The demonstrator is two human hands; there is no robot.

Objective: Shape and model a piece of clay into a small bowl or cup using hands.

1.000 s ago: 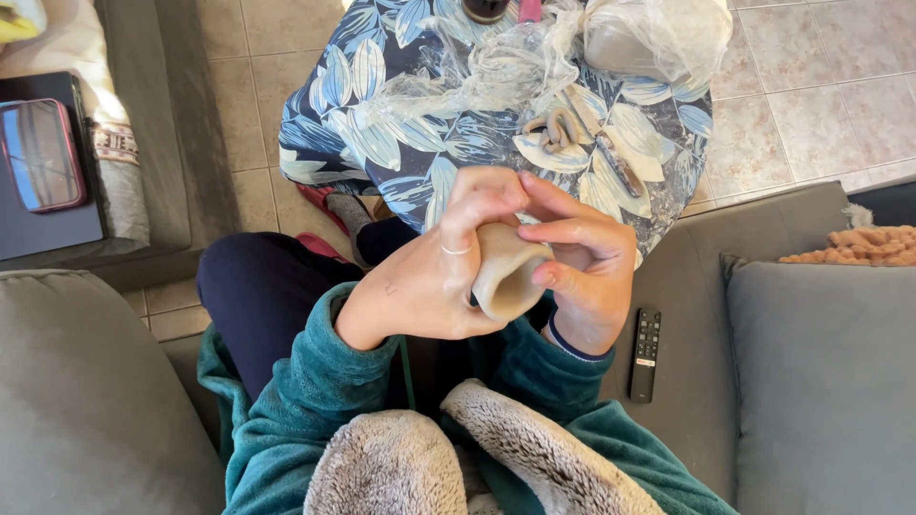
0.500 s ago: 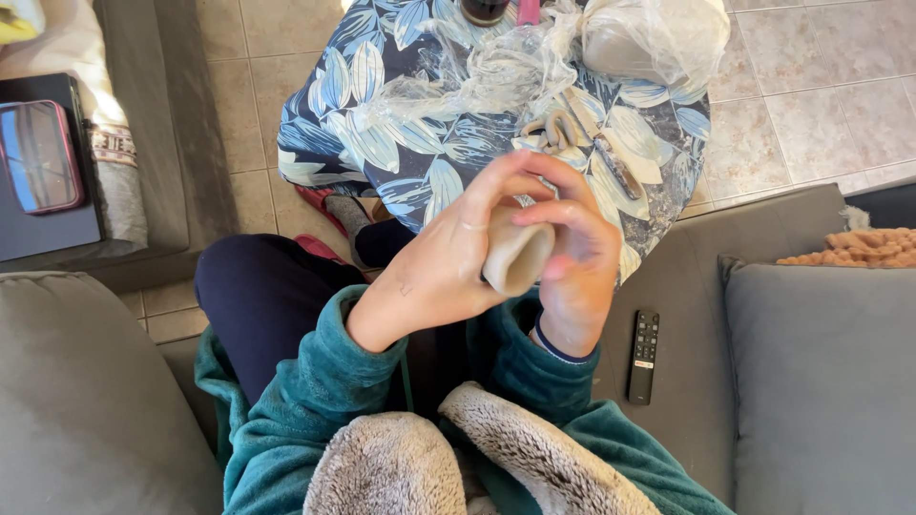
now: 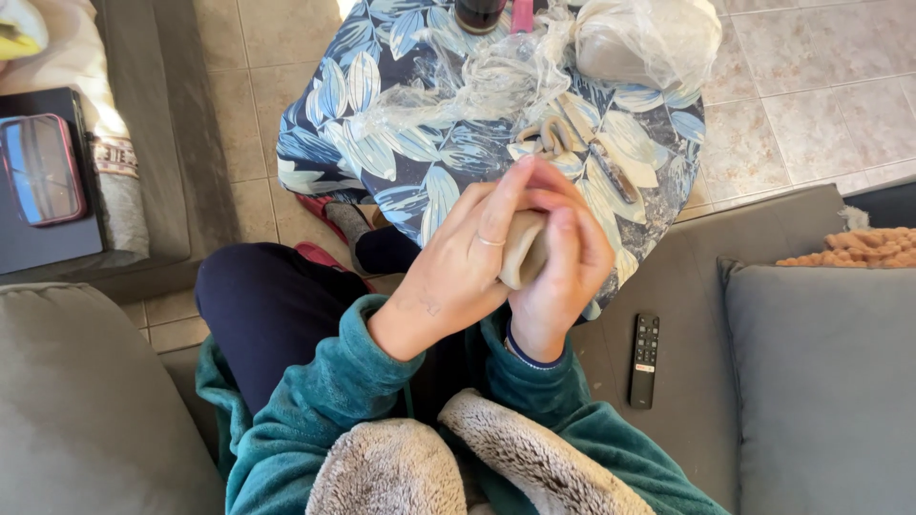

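— Grey sofa cushions [image 3: 821, 381] frame us on both sides, and our knees sit close to a small round table [image 3: 382, 143] draped in a blue leaf-print cloth. What are we holding?

— A lump of pale tan clay [image 3: 523, 250], smooth and rounded where it shows, sandwiched between our palms just above the table's near edge. Most of it is hidden by our fingers.

— And the hands themselves?

— Pressed together around it. Our left hand [image 3: 468, 277], ring on one finger, lies flat along one side with fingers stretched upward; our right hand [image 3: 563, 267] cups the other side, fingertips folded over the top. We judge the flat pressure keeps the soft mass from sagging and evens its surface.

— Why hold it up, off the cloth?

— Probably so both palms can work it freely.

— What lies beyond?

— On the table, thin clay coils [image 3: 553, 138] beside a slim tool [image 3: 615, 172], crumpled clear plastic wrap [image 3: 477, 81], and a bagged clay block [image 3: 649, 43] at the far edge, wrapped, we'd guess, to stay moist. A black remote [image 3: 645, 360] rests on the sofa to our right, and a dark phone [image 3: 40, 170] sits on a side shelf far left.
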